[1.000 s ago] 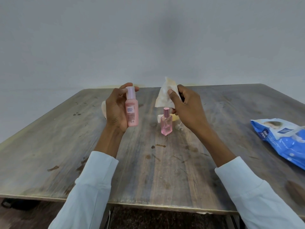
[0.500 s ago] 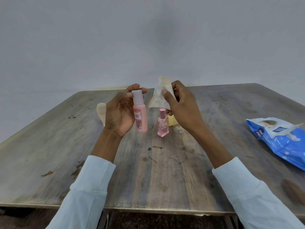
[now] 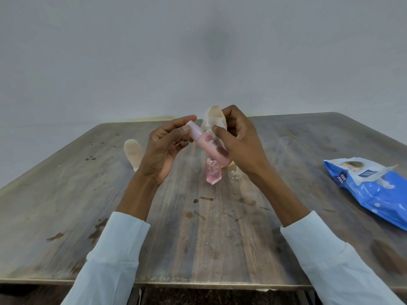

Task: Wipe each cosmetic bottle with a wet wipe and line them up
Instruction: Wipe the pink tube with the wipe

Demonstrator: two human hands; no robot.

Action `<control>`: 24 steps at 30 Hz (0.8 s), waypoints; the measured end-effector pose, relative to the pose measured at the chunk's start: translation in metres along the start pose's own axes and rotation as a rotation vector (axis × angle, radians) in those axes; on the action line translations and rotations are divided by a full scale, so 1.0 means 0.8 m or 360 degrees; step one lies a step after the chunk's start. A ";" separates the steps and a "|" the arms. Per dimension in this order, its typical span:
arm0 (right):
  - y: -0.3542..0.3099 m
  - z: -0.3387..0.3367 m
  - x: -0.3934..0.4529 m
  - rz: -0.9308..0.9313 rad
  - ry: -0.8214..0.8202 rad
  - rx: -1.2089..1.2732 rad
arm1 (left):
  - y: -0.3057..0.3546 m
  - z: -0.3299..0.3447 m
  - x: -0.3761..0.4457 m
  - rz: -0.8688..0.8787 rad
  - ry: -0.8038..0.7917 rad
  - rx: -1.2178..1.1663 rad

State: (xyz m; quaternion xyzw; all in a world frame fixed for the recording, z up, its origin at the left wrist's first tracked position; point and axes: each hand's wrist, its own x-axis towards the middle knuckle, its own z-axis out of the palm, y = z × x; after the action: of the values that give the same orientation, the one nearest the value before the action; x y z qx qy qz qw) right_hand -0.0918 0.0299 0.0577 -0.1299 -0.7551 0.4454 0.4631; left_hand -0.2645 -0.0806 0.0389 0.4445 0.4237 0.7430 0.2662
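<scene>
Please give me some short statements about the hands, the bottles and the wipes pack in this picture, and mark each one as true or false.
1. The left hand holds the pink bottle near its cap. True.
2. The pink bottle stands upright on the table. False: it is held tilted in the air, between both hands.
3. The right hand holds a wet wipe. True.
4. The blue wipes pack lies on the person's left side. False: it lies on the right side of the table.
5. A small pink glass bottle stands on the table below the hands. True.
6. The clear bottle lies on top of the wipes pack. False: it stands on the table, beside the small pink glass bottle.
</scene>
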 end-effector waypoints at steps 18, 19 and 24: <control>0.003 0.002 -0.003 -0.0521 -0.0152 -0.0300 | -0.012 0.000 0.005 0.0057 0.0010 0.0199; 0.004 0.003 -0.003 -0.0560 -0.0141 -0.0343 | -0.012 0.002 0.004 0.0050 -0.0014 0.0196; 0.004 0.004 -0.006 -0.0263 -0.0141 -0.0231 | -0.009 0.007 -0.001 0.0080 -0.0034 0.0179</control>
State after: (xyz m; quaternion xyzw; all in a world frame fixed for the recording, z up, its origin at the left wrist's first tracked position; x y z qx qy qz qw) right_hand -0.0929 0.0272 0.0518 -0.0806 -0.8133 0.3552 0.4538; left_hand -0.2590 -0.0756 0.0339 0.4773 0.4505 0.7196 0.2266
